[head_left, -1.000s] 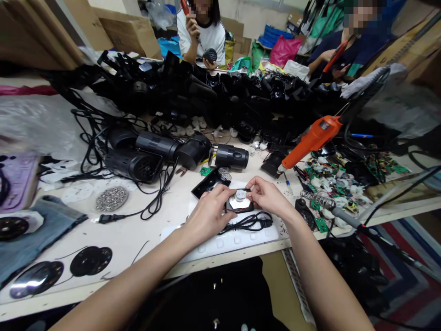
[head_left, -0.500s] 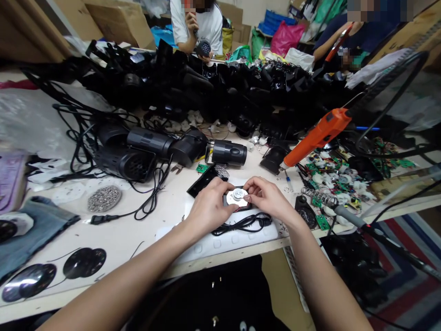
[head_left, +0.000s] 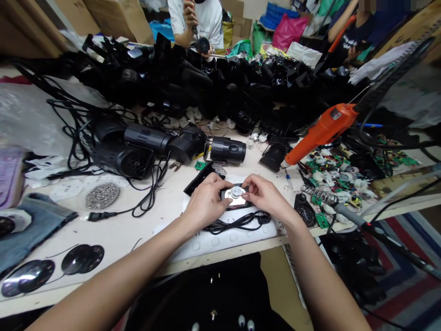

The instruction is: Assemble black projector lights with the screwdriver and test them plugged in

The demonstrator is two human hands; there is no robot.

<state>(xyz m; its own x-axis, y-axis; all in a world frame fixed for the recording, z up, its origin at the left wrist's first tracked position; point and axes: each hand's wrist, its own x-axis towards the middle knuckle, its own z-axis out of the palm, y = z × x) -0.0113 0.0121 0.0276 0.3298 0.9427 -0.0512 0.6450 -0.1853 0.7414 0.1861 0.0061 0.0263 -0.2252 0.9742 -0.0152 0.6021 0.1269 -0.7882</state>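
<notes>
A small black housing (head_left: 237, 207) with a shiny silver plate (head_left: 235, 201) and a round pale disc (head_left: 236, 191) on top lies between my hands. My left hand (head_left: 206, 200) grips its left side, thumb on the plate and fingers along the far edge. On the right, my right hand (head_left: 264, 195) is closed with thumb and fingertips at the part's edge by the disc; whether they pinch a smaller piece is hidden. Just below runs a bundled black power cord (head_left: 237, 224) on a white pad (head_left: 220, 240). Behind my left hand sits an open black shell (head_left: 200, 179).
An orange electric screwdriver (head_left: 322, 133) hangs at the right, above circuit boards and wires (head_left: 341, 172). A soldering iron (head_left: 361, 223) slants at the right edge. Black dryer-like bodies (head_left: 227, 150) and a dish of screws (head_left: 102, 196) stand left and behind. Two people work across the heap.
Both hands stay on the part, with the plate turned slightly and more of it showing. The view has shifted a little. Across the table, the person at the right has moved an arm.
</notes>
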